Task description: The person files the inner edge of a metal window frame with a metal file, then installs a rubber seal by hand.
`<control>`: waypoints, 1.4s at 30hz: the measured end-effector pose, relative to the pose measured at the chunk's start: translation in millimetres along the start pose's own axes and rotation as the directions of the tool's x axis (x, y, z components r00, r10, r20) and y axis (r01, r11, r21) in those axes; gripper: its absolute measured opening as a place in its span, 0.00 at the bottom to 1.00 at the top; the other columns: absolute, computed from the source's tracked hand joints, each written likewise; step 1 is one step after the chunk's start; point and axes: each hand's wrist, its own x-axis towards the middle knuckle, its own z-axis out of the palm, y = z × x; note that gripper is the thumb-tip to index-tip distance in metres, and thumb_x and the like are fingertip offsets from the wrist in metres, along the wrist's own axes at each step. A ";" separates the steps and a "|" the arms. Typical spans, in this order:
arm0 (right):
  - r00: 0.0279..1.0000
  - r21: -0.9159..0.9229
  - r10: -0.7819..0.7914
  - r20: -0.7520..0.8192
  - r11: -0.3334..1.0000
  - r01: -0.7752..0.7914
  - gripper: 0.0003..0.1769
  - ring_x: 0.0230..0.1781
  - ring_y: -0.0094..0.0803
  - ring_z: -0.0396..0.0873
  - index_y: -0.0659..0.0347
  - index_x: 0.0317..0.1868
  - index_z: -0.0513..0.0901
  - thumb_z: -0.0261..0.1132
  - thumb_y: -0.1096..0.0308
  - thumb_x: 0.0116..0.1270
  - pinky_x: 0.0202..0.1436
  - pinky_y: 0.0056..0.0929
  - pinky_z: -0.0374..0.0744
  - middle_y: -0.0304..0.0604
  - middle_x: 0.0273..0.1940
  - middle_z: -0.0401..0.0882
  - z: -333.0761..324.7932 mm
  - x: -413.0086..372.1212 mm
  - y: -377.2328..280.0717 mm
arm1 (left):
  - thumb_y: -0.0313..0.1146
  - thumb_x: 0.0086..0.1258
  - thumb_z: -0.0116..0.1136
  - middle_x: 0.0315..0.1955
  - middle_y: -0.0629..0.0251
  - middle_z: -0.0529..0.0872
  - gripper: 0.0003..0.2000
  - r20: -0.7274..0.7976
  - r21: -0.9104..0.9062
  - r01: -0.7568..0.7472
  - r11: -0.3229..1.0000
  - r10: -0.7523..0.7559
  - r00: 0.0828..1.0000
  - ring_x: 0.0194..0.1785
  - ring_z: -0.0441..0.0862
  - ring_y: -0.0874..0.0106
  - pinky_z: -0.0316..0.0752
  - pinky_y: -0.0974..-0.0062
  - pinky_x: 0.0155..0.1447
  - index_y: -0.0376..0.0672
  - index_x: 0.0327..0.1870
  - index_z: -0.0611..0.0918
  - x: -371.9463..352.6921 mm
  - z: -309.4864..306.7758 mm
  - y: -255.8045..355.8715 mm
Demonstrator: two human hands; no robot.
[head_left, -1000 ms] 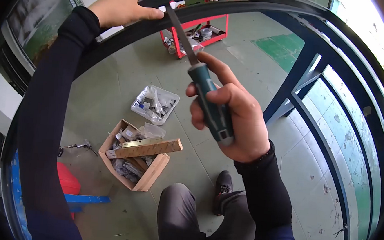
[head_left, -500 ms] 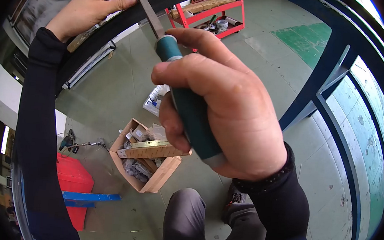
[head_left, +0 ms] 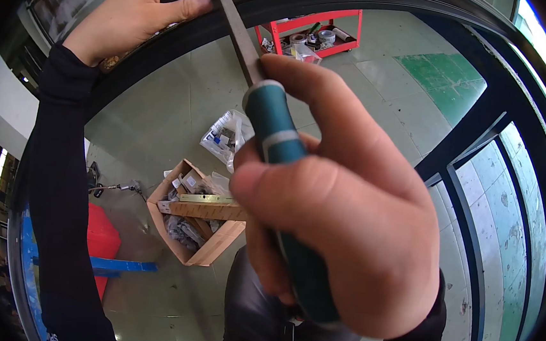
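Observation:
A file point(head_left: 240, 38) with a flat grey blade and a green, grey-banded handle is gripped in my right hand point(head_left: 352, 221). My fingers wrap round the handle, and my index finger stretches along toward the blade. The blade's tip meets a black frame bar point(head_left: 286, 6) that curves across the top of the view. My left hand point(head_left: 134, 15) grips the same bar at the upper left, thumb lying on the near side close to the blade tip. Its other fingers go over the bar and are partly cut off by the view's edge.
Below on the floor stand an open cardboard box point(head_left: 205, 253) of packaging and strips, and a white plastic container point(head_left: 211, 141). A red cart point(head_left: 318, 49) holds tape rolls. A red object point(head_left: 102, 237) and blue bar point(head_left: 124, 265) lie left; a dark metal frame point(head_left: 467, 230) rises right.
My right hand and the file have shifted down and to the right, toward me. The left hand has moved slightly right in view, still on the bar. The whole view has shifted a little.

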 end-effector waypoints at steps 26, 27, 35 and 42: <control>0.936 -0.338 -0.223 0.270 0.889 0.310 0.04 0.32 0.40 0.78 0.62 0.33 0.78 0.62 0.78 0.55 0.35 0.31 0.79 0.49 0.37 0.76 -6.1 43.2 -4.8 | 0.32 0.78 0.58 0.39 0.70 0.83 0.12 -0.022 0.000 -0.010 1.000 0.010 1.000 0.43 0.76 0.85 0.74 0.81 0.49 0.32 0.54 0.78 -0.7 1.8 6.8; 0.933 -0.334 -0.222 0.284 0.889 0.313 0.04 0.33 0.40 0.77 0.62 0.32 0.78 0.63 0.78 0.55 0.36 0.32 0.79 0.49 0.37 0.76 -5.0 44.4 -5.0 | 0.31 0.77 0.58 0.38 0.69 0.83 0.12 -0.017 0.124 -0.067 0.990 0.070 0.997 0.43 0.77 0.83 0.75 0.80 0.50 0.32 0.53 0.79 -0.1 -1.7 5.5; 0.908 -0.284 -0.221 0.355 0.900 0.330 0.03 0.28 0.36 0.76 0.63 0.30 0.77 0.63 0.79 0.54 0.32 0.30 0.78 0.47 0.34 0.75 -9.6 66.0 0.3 | 0.37 0.73 0.64 0.32 0.57 0.83 0.15 -0.206 0.337 -0.167 0.926 0.246 0.947 0.37 0.79 0.74 0.74 0.72 0.44 0.32 0.48 0.80 -6.1 5.0 8.4; 0.888 -0.265 -0.245 0.390 0.893 0.363 0.02 0.20 0.26 0.77 0.65 0.29 0.76 0.61 0.80 0.57 0.25 0.25 0.78 0.43 0.31 0.74 -21.0 69.7 9.8 | 0.37 0.72 0.65 0.29 0.58 0.82 0.14 -0.159 0.177 -0.115 0.977 0.144 0.977 0.32 0.78 0.70 0.73 0.70 0.42 0.33 0.44 0.79 -3.3 3.1 9.4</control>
